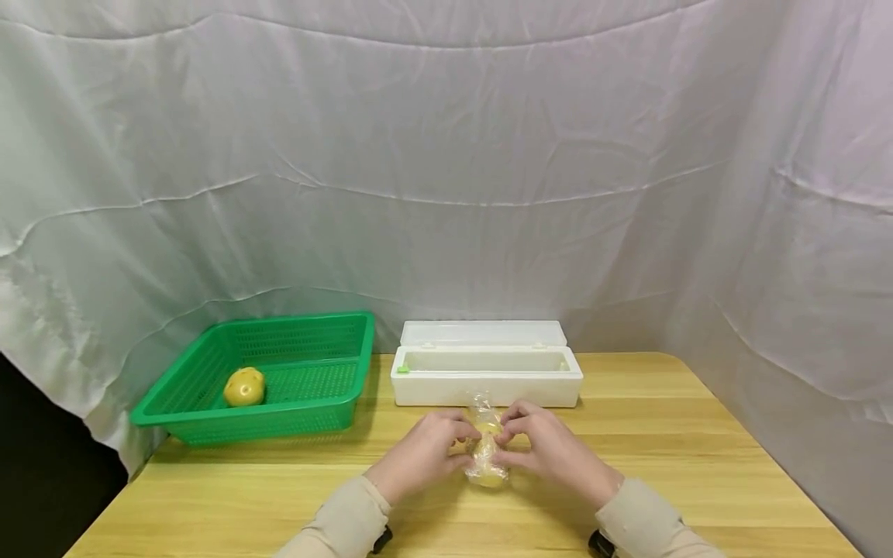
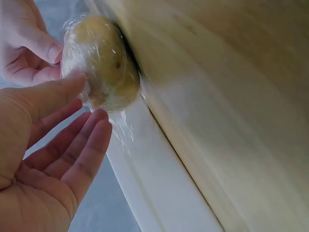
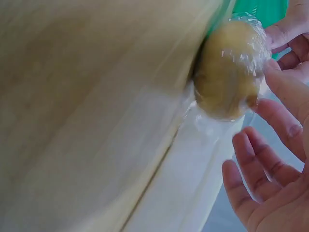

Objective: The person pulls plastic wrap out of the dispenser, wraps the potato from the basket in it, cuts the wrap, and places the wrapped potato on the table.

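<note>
A potato (image 2: 113,63) wrapped in clear cling film (image 3: 253,46) sits on the wooden table between both hands. Coming from the left, my left hand (image 1: 439,446) pinches the film at the potato's upper side with thumb and forefinger. Opposite it, my right hand (image 1: 544,449) has its thumb and forefinger on the film too, while its other fingers curve loosely away in the right wrist view. A loose tail of film (image 1: 480,403) sticks out at the far end, toward the white box.
Just behind the potato stands a long white box (image 1: 481,391), its lid (image 1: 481,333) raised, with a small green piece (image 1: 403,370) at its left front. A green basket (image 1: 258,422) at the left holds an unwrapped potato (image 1: 244,387). Pale curtains (image 1: 446,194) hang behind the table.
</note>
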Tool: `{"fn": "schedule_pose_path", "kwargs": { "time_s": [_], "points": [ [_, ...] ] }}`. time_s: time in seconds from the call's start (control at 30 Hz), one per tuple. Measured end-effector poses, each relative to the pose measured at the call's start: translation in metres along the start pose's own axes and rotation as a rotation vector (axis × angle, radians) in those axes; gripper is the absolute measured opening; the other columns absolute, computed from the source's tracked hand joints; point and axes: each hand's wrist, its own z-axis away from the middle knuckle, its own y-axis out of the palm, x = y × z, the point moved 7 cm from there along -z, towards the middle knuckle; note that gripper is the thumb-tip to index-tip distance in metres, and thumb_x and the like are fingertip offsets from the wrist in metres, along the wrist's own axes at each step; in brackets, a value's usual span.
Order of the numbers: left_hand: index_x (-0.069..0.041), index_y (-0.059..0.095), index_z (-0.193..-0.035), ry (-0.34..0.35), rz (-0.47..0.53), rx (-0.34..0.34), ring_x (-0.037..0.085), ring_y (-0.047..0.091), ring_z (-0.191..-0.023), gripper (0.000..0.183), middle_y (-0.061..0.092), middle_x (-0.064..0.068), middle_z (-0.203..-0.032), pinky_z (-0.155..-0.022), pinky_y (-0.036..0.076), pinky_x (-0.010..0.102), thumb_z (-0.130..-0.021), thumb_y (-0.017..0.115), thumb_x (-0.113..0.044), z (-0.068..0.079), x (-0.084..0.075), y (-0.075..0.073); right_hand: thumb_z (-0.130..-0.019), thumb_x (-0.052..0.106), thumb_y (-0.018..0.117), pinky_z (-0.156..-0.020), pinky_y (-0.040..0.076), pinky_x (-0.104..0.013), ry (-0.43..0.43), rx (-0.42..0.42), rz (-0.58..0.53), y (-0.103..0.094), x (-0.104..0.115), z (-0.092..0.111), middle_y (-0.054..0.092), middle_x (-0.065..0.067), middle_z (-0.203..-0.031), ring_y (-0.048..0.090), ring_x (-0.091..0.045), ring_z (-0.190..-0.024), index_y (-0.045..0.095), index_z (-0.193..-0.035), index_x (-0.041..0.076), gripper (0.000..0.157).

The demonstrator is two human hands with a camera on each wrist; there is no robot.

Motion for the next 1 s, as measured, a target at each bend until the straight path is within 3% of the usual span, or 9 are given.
{"fn": "schedule_pose_path", "kwargs": {
  "time_s": [0.17,0.37,0.5,0.63,0.8,1.0],
  "points": [
    [-0.009,0.079,-0.107,-0.030,-0.031,-0.042,0.020,0.075,-0.101,0.022,0.075,0.002,-0.110,-0.089,0.061,0.023,-0.087,0.087,-0.006,0.005,0.003,-0.005,-0.089,0.029,0.089,-0.101,0.058,-0.054,-0.032,-0.016,0.049,-0.003,0.006,0.005,0.074,-0.011,-0.132,0.069,-0.034,-0.122,0.074,-0.083,0.028,0.016],
    [-0.015,0.080,-0.104,-0.009,-0.081,-0.061,0.007,0.072,-0.094,0.013,0.075,-0.006,-0.103,-0.086,0.059,0.017,-0.092,0.085,-0.012,0.010,-0.004,-0.009,-0.093,0.027,0.085,-0.114,0.046,-0.068,-0.077,0.031,0.031,-0.002,0.007,0.007,0.073,-0.017,-0.139,0.059,-0.050,-0.139,0.067,-0.088,0.022,0.019],
    [-0.017,0.081,-0.105,0.033,-0.094,-0.050,0.003,0.071,-0.092,0.012,0.076,-0.007,-0.102,-0.084,0.056,0.013,-0.094,0.083,-0.014,0.015,-0.015,-0.009,-0.095,0.032,0.082,-0.109,0.052,-0.062,-0.081,0.037,0.068,-0.003,0.008,0.009,0.079,-0.001,-0.122,0.069,-0.033,-0.124,0.067,-0.094,0.024,0.016],
    [-0.017,0.081,-0.108,0.062,-0.107,-0.041,0.005,0.071,-0.093,0.014,0.076,-0.006,-0.105,-0.082,0.056,0.013,-0.095,0.083,-0.017,0.018,-0.020,-0.005,-0.097,0.036,0.080,-0.095,0.055,-0.049,-0.052,0.043,0.115,-0.005,0.009,0.012,0.074,0.014,-0.109,0.065,-0.015,-0.107,0.071,-0.102,0.027,0.014],
    [-0.018,0.080,-0.113,0.046,-0.107,-0.021,0.007,0.072,-0.096,0.019,0.076,-0.005,-0.110,-0.083,0.057,0.016,-0.094,0.083,-0.020,0.022,-0.020,-0.003,-0.097,0.037,0.079,-0.094,0.055,-0.048,-0.053,0.053,0.111,-0.008,0.012,0.017,0.072,0.017,-0.107,0.067,-0.011,-0.104,0.075,-0.105,0.027,0.014],
    [-0.019,0.079,-0.117,0.014,-0.094,0.005,0.007,0.073,-0.102,0.023,0.075,-0.007,-0.116,-0.087,0.059,0.019,-0.095,0.083,-0.020,0.023,-0.017,0.000,-0.099,0.033,0.078,-0.089,0.060,-0.036,-0.114,0.050,0.046,-0.011,0.020,0.024,0.073,0.011,-0.105,0.071,-0.010,-0.097,0.076,-0.107,0.022,0.013]
  ]
}}
